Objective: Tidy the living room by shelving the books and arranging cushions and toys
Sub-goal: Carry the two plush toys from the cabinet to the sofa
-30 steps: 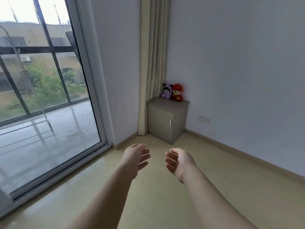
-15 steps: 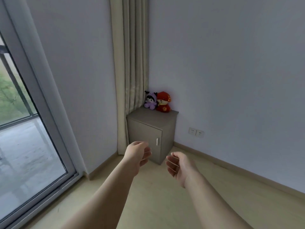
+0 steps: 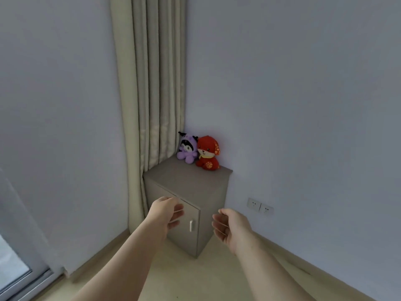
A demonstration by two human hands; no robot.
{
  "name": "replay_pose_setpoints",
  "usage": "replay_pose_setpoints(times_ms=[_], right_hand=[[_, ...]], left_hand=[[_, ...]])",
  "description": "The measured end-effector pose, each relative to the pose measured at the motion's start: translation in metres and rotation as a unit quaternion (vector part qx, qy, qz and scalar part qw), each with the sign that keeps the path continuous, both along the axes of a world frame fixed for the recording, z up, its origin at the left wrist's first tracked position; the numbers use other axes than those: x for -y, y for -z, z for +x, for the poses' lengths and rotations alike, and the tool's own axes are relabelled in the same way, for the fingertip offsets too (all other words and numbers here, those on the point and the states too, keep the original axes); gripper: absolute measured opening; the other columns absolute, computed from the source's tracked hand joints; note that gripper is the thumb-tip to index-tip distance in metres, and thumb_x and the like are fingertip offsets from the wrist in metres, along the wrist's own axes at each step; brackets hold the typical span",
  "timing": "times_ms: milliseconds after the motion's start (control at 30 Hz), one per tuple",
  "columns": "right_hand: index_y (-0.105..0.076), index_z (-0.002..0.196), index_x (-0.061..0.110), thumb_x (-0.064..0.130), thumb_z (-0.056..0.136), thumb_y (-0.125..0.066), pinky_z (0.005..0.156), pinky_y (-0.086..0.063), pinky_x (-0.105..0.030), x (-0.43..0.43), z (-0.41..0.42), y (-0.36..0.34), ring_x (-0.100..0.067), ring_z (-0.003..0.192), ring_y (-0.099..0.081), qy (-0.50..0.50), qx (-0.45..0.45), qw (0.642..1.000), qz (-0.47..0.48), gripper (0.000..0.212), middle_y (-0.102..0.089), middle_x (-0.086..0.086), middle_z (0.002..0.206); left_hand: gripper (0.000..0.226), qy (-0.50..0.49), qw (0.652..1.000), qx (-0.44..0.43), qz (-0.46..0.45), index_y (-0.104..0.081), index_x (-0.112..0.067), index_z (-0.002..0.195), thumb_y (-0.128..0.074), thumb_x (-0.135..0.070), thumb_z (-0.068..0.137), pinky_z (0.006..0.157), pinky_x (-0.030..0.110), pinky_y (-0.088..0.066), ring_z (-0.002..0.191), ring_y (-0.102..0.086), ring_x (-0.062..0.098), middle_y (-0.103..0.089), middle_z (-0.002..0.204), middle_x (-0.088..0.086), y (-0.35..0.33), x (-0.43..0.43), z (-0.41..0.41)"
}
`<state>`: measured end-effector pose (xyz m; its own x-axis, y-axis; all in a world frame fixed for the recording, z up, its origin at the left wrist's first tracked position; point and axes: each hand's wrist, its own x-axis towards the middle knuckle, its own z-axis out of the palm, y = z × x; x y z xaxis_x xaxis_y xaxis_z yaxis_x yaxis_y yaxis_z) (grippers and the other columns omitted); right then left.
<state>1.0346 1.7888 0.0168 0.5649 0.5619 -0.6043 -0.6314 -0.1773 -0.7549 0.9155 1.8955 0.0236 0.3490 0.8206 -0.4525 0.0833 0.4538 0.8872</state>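
Empty hands are hovering before the cabinet [image 3: 191, 183].
The left hand [image 3: 166, 213], loosely curled, is covering part of its door [image 3: 184, 233]; the purple plush toy [image 3: 187, 147] and red plush toy [image 3: 207, 154] are sitting touching at the top's back, probably propped against the wall [image 3: 293, 105]; the right hand [image 3: 230, 227] is hanging apart, likewise relaxed.

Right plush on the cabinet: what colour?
Red plush with gold trim and a gold emblem on its belly, clearest in the head view.

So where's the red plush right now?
Head view, centre: the red plush sits at the back of the cabinet top, by the wall, right of the purple plush.
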Motion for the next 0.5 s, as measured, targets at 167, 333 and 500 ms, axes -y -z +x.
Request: replay_pose_setpoints(times_ms=[167, 333, 500], right_hand=[[-0.057, 0.082, 0.008, 0.010, 0.091, -0.050, 0.057, -0.045, -0.027, -0.086, 0.078, -0.002, -0.017, 0.063, -0.057, -0.030, -0.006, 1.000, -0.007, 0.011, -0.063, -0.006, 0.073], [-0.057, 0.084, 0.009, 0.010, 0.091, -0.051, 0.058, -0.045, -0.028, -0.169, 0.140, 0.011, -0.019, 0.068, -0.059, -0.054, -0.008, 0.998, -0.024, 0.009, -0.063, -0.008, 0.077], [-0.056, 0.085, 0.009, 0.010, 0.091, -0.051, 0.055, -0.043, -0.028, -0.264, 0.207, 0.025, -0.018, 0.066, -0.057, -0.032, 0.001, 0.999, -0.023, 0.008, -0.062, -0.008, 0.076]], left_hand=[[0.007, -0.027, 1.000, -0.004, -0.002, -0.055, -0.016, 0.086, -0.054, -0.015, 0.093, 0.060, 0.026, -0.043, 0.069, -0.059, 0.016, -0.062, 0.079, 0.004, -0.009, -0.077, 0.076], [0.007, -0.034, 0.999, -0.003, -0.016, -0.055, -0.017, 0.086, -0.054, -0.015, 0.092, 0.062, 0.026, -0.042, 0.069, -0.060, 0.016, -0.062, 0.079, 0.003, 0.009, -0.160, 0.142], [0.011, -0.016, 1.000, 0.002, -0.023, -0.052, -0.019, 0.083, -0.052, -0.016, 0.093, 0.060, 0.025, -0.039, 0.068, -0.057, 0.015, -0.060, 0.078, 0.002, 0.026, -0.258, 0.211]])
